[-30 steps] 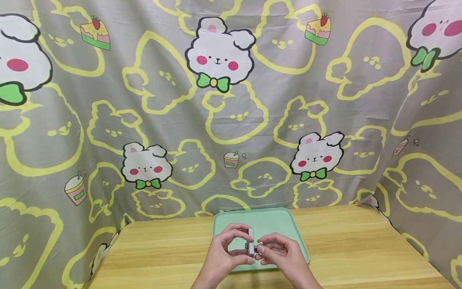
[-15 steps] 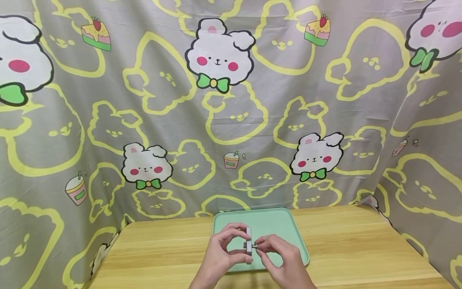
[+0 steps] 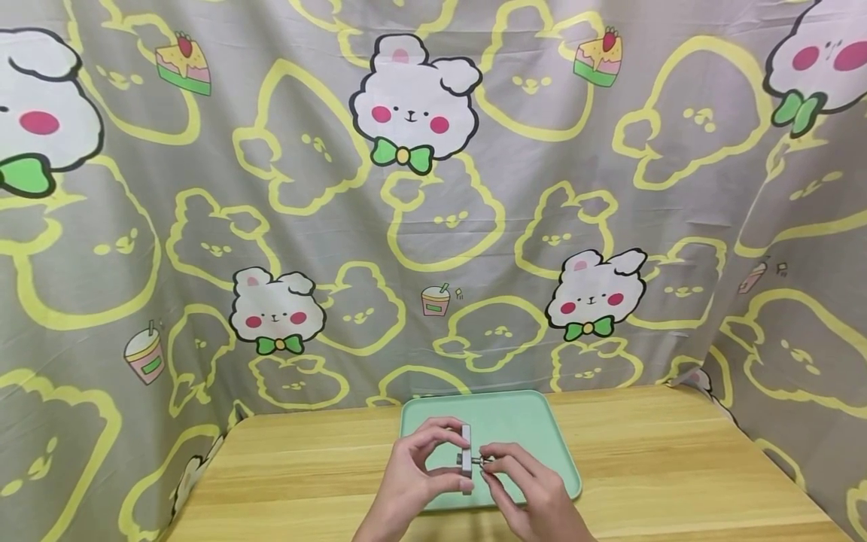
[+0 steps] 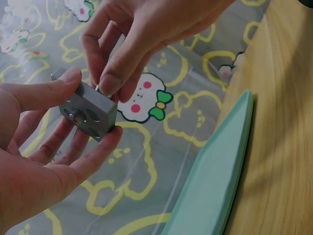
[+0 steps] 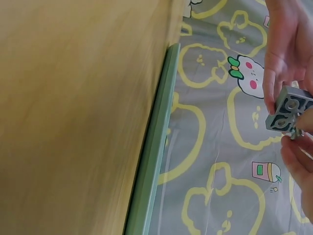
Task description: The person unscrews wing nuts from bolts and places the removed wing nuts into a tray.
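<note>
My left hand (image 3: pixel 421 470) grips a grey rectangular block (image 3: pixel 466 450) by its ends, thumb on one side and fingers on the other, holding it on edge above the tray. Round recesses show on the block's face (image 4: pixel 93 113) in the left wrist view, and a dark metal stub (image 4: pixel 77 117) sits in the middle one. From the block's right side a thin metal shaft (image 3: pixel 477 460) sticks out. With thumb and fingertips my right hand (image 3: pixel 535 489) pinches a small shiny metal piece (image 3: pixel 485 461) at that shaft's end. The fingers partly cover this piece, so its kind is unclear.
A mint-green tray (image 3: pixel 501 410) with a low rim lies under both hands on the wooden table (image 3: pixel 305 467). A grey curtain (image 3: pixel 420 226) printed with cartoon animals hangs behind the table and along both sides.
The right hand's fingers have shifted, drawing slightly back and taking a new pinch on the small metal piece. More of the shaft shows. The left hand and block have hardly moved.
</note>
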`<state>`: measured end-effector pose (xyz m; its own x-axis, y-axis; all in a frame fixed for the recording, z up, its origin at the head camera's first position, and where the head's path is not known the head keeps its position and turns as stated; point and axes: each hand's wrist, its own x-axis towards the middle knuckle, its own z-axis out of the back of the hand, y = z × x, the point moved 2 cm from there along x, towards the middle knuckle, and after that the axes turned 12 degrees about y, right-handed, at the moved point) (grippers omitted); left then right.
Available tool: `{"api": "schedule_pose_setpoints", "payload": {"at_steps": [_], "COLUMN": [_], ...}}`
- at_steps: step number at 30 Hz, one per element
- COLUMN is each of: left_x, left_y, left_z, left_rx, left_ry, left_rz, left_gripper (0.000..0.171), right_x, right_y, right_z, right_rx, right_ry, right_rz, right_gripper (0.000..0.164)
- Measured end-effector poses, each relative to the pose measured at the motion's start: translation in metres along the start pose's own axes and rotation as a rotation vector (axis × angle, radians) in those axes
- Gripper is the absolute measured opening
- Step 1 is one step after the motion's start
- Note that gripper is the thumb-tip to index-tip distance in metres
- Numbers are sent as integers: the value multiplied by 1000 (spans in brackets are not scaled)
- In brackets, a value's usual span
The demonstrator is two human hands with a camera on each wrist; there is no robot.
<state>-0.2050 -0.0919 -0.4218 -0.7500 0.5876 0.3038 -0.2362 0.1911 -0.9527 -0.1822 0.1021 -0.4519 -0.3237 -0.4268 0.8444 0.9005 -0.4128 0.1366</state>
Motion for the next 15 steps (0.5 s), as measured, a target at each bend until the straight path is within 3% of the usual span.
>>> {"api": "schedule_pose_setpoints", "payload": {"at_steps": [3, 5, 11, 15], "left_x": [0, 0, 0, 0], "left_y": [-1, -1, -3, -3], "left_z": [0, 0, -3, -4], "left_rx": [9, 17, 49, 62], "left_ry": [-13, -20, -19, -13], "left_rz": [-1, -4, -18, -19], "left_gripper": [49, 47, 40, 39], "right_x": [1, 1, 4, 4], "right_y": [1, 3, 2, -3], "right_z": [3, 5, 10, 10], "right_rx": [40, 121, 597, 833], "right_ry": [-25, -33, -11, 48], "right_rz": [-88, -202, -751, -941], "right_gripper": [9, 15, 13, 30]}}
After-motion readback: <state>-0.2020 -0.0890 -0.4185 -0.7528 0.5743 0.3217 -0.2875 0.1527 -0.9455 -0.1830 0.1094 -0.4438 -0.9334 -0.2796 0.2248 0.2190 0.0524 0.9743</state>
